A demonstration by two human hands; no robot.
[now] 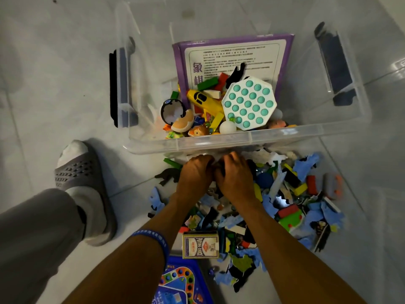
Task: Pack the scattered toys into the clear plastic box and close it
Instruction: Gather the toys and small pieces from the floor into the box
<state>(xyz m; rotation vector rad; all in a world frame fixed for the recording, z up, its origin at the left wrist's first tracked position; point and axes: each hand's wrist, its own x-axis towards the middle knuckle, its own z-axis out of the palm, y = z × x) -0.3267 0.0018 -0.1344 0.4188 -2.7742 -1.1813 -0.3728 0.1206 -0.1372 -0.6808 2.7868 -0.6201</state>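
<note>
The clear plastic box (219, 142) stands open on the floor, holding a purple game box (236, 58), a white octagonal pop toy (248, 104), a yellow toy plane (206, 100) and small pieces. In front of it lies a heap of scattered toys (291, 194): blue foam pieces, coloured blocks, marbles. My left hand (196, 174) and my right hand (234, 174) are side by side at the heap's near-box edge, palms down, fingers curled into the pieces. What they hold is hidden beneath them.
A pack of playing cards (200, 244) lies between my forearms. A blue game board (182, 281) is at the bottom edge. My foot in a grey slipper (83, 187) stands left of the heap. Black latch handles (119, 88) sit on the box ends.
</note>
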